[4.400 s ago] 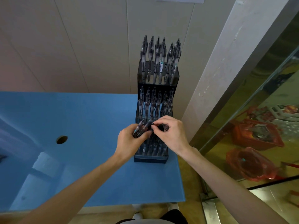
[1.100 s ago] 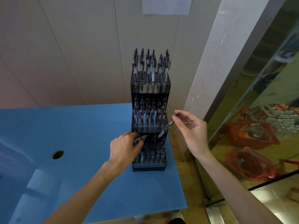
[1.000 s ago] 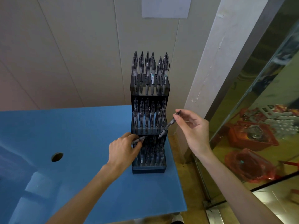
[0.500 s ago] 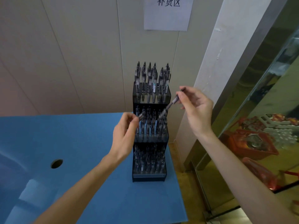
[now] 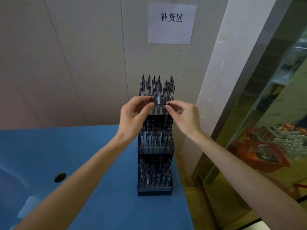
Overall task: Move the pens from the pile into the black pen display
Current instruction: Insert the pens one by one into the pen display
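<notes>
The black pen display (image 5: 155, 191) stands three tiers tall at the right end of the blue table (image 5: 83, 163), each tier holding several dark pens. My left hand (image 5: 134, 116) is raised to the left of the top tier, its fingers pinched on a pen whose end shows at the fingertips. My right hand (image 5: 184, 117) is at the top tier's right side, pinching the upper end of a pen (image 5: 166, 113) that hangs nearly upright in front of the tier. The pile of pens is out of view.
A wall with a paper sign (image 5: 172, 24) rises right behind the display. A round hole (image 5: 60, 177) is in the table at the left. To the right a pillar and a glass pane (image 5: 265, 113) stand close, with orange baskets (image 5: 262, 155) behind the glass.
Both hands have risen from the lowest tier to the top tier, each with a pen. The right hand's pen has swung from slanted to nearly upright. The camera has tilted up.
</notes>
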Available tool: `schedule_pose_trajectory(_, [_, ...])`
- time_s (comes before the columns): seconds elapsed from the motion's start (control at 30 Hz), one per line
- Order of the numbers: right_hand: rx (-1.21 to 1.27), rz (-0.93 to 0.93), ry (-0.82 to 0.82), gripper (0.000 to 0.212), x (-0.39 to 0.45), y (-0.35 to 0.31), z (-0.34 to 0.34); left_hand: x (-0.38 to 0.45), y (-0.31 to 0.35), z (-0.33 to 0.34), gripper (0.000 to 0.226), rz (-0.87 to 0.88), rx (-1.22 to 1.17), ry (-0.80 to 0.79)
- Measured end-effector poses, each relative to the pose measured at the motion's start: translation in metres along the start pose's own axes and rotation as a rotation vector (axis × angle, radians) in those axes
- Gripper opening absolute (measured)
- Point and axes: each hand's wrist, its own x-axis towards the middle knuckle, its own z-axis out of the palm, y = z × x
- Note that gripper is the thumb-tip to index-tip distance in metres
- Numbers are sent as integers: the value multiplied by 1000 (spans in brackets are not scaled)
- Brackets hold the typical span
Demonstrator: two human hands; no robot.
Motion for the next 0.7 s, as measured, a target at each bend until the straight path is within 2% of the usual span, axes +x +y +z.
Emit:
schedule_pose_trajectory(0.2, [-94, -11, -19, 19, -4, 9, 3, 10, 2, 4, 20, 15, 33, -5])
schedule_pose_trajectory(0.4, [-47, 28, 21, 19, -1, 12, 3, 15, 0, 11, 21, 17, 47, 60])
schedule_pose_trajectory(0.57, [-105, 14, -49, 21, -10, 15, 9, 15, 1, 14, 37, 69, 43, 15])
schedule_pose_trajectory(0.7, [-193, -40, -38, 22, -11, 14, 8, 16, -7, 20, 36, 129, 177, 5])
